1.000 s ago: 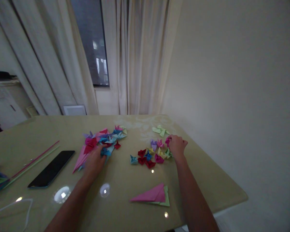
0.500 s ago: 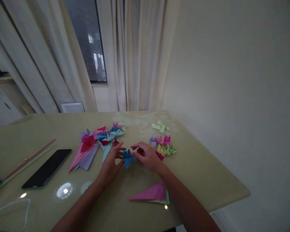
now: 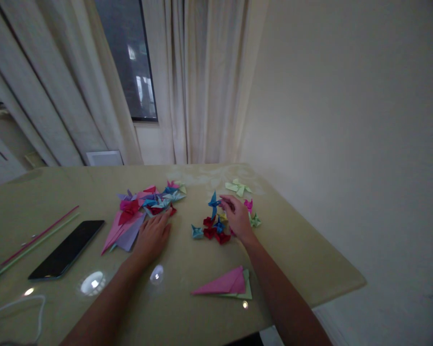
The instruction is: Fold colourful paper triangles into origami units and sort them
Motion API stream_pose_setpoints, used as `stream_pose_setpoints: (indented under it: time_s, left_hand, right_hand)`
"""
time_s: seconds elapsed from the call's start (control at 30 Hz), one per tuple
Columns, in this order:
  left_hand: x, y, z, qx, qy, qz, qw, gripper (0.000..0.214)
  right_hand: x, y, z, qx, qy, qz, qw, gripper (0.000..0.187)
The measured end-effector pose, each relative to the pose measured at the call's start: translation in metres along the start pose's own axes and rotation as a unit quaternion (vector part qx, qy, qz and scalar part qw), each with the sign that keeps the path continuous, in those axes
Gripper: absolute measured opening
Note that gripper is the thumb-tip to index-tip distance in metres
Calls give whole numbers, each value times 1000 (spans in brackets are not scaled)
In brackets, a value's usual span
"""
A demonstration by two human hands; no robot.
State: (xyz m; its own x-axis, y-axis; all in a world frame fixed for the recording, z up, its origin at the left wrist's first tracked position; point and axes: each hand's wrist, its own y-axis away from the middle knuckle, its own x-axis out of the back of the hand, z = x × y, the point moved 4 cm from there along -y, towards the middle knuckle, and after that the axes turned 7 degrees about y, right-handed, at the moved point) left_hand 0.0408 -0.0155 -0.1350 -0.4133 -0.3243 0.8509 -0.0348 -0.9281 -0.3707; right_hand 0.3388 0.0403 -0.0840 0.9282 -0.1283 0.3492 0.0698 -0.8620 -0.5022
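Between the thumb and fingertips of my right hand (image 3: 238, 220) is a blue folded-paper origami piece (image 3: 214, 203) with pointed tips, held upright. Just below it on the table lie red origami pieces (image 3: 222, 238), a darker blue one (image 3: 219, 225) and a light blue one (image 3: 197, 232). My left hand (image 3: 153, 238) reaches flat, fingers stretched out, to the near edge of a pile of colourful folded papers (image 3: 155, 199). Its fingertips are close to a small red piece (image 3: 172, 210); whether they touch it I cannot tell.
A pink folded paper (image 3: 223, 283) lies near the front. To the left are a black phone (image 3: 67, 250), thin red and green sticks (image 3: 39, 238) and a white cable (image 3: 18, 302). A pale green piece (image 3: 238, 187) sits at the back right, near the wall (image 3: 346, 144).
My right hand has moved up and right with the blue origami piece. My left hand has come away from it and gone left to the pile. Red and blue pieces now show in the middle.
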Motion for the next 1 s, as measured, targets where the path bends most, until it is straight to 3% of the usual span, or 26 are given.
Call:
stream_pose_setpoints:
  time_s: [0.23, 0.4, 0.47, 0.6, 0.8, 0.9, 1.0]
  left_hand:
    - [1, -4, 10, -34, 0, -16, 999, 32]
    - [-1, -3, 9, -48, 21, -4, 999, 35]
    - [-4, -2, 8, -44, 26, -6, 999, 36]
    - [-9, -1, 6, -28, 38, -13, 999, 33]
    - [-12, -1, 3, -23, 22, -28, 999, 39]
    - [-12, -2, 1, -29, 25, -23, 999, 40]
    - [-6, -3, 4, -49, 65, 4, 997, 34]
  right_hand:
    - [-20, -7, -4, 43, 80, -29, 995, 22]
    - [6, -15, -1, 32, 91, 75, 993, 25]
    - [13, -18, 4, 25, 74, 89, 993, 26]
    - [0, -20, 11, 46, 142, 16, 989, 24]
    - [-18, -14, 17, 62, 359, -23, 931, 18]
    - [-14, -10, 12, 82, 363, -17, 928, 23]
    - [-10, -3, -1, 95, 308, -1, 947, 26]
